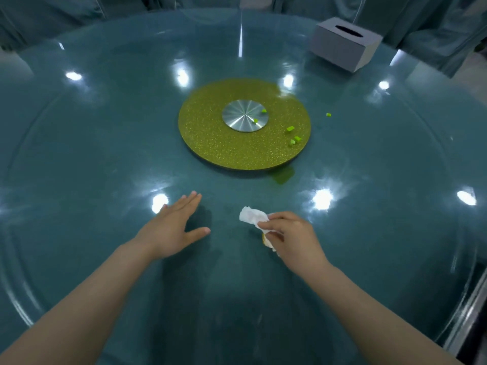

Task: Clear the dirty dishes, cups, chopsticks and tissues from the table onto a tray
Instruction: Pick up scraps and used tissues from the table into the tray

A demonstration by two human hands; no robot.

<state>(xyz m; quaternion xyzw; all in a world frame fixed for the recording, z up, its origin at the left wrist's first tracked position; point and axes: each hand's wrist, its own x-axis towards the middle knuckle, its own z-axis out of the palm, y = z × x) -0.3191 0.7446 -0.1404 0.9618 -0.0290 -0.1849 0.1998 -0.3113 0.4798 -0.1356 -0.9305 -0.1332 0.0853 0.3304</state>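
The right hand (287, 233), low and right of frame centre, is pinching a crumpled white tissue (251, 216) between thumb and curled fingers; the tissue is trailing up and left from the fingertips, just above the glass table (105, 127). The left hand (171, 227), lower centre-left, is lying flat with fingers straight and thumb spread, holding nothing. No tray is showing, so the drop-off direction cannot be told.

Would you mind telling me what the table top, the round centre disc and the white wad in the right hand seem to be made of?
Table top: likely glass, sharp glossy reflections.
Centre disc: glittery gold-green, hub looks like brushed metal.
White wad: crumpled tissue paper.
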